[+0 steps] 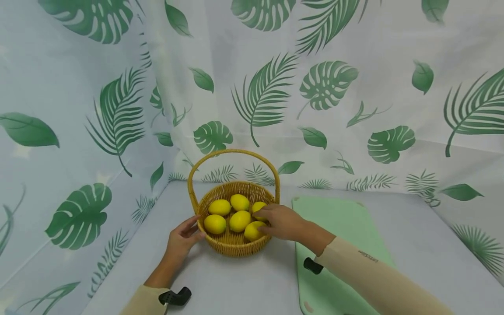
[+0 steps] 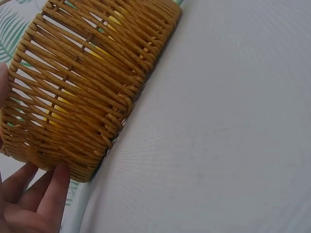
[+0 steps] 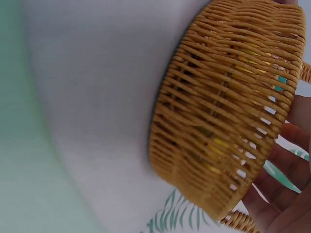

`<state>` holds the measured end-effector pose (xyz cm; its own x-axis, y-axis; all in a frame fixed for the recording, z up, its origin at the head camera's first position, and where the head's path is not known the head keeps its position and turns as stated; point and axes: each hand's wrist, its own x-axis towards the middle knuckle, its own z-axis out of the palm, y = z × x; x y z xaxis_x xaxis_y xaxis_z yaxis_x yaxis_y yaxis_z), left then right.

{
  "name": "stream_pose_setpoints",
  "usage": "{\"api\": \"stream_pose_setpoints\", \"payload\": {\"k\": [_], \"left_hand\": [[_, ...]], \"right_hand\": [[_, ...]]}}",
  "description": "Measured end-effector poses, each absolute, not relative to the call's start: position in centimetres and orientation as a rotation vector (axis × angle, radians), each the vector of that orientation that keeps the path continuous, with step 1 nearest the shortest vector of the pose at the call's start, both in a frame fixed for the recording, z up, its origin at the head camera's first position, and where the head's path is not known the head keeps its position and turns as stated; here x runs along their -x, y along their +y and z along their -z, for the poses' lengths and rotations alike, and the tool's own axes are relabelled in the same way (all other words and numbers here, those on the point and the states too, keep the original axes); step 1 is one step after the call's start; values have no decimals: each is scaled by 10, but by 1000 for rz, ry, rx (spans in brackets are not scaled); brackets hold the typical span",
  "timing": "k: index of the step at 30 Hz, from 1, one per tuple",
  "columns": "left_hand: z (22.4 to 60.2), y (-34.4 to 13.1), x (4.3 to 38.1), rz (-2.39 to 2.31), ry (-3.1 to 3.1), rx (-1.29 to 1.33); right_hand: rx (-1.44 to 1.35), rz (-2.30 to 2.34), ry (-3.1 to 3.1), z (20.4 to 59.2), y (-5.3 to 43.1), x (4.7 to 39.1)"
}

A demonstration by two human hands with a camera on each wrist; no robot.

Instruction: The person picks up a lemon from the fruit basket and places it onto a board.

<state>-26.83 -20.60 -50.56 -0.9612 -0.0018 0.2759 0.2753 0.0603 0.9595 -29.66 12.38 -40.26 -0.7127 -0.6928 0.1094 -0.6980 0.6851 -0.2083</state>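
A round wicker basket (image 1: 238, 250) with a tall arched handle stands on the white table and contains several yellow lemons (image 1: 240, 221). At its left rim my left hand (image 1: 182, 239) holds the basket, fingertips and thumb against the woven wall. The left wrist view shows these fingers (image 2: 56, 191) touching the wall low down. From the right, my right hand (image 1: 281, 222) reaches over the rim and grips a lemon (image 1: 253, 232) at the right side; its fingers partly cover another lemon behind. In the right wrist view, the basket wall hides the fingertips.
Right of the basket lies a pale green cutting board (image 1: 334, 208), partly under my right forearm. A leaf-patterned curtain (image 1: 275, 109) hangs behind the table and along its left side. The basket handle (image 1: 234, 151) arches above the lemons. Both wrists carry black camera mounts (image 1: 176, 296).
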Motion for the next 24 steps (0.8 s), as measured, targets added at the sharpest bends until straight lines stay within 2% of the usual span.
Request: {"api": "stream_pose_setpoints", "payload": {"k": [17,24], "left_hand": [[508,-209,261,2027,-2160,415],[508,-211,268,2050,-2176,403]], "right_hand": [[-1293,-342,-3128,401,94,319],[-1206,-353,-3216,403,93,326]]}}
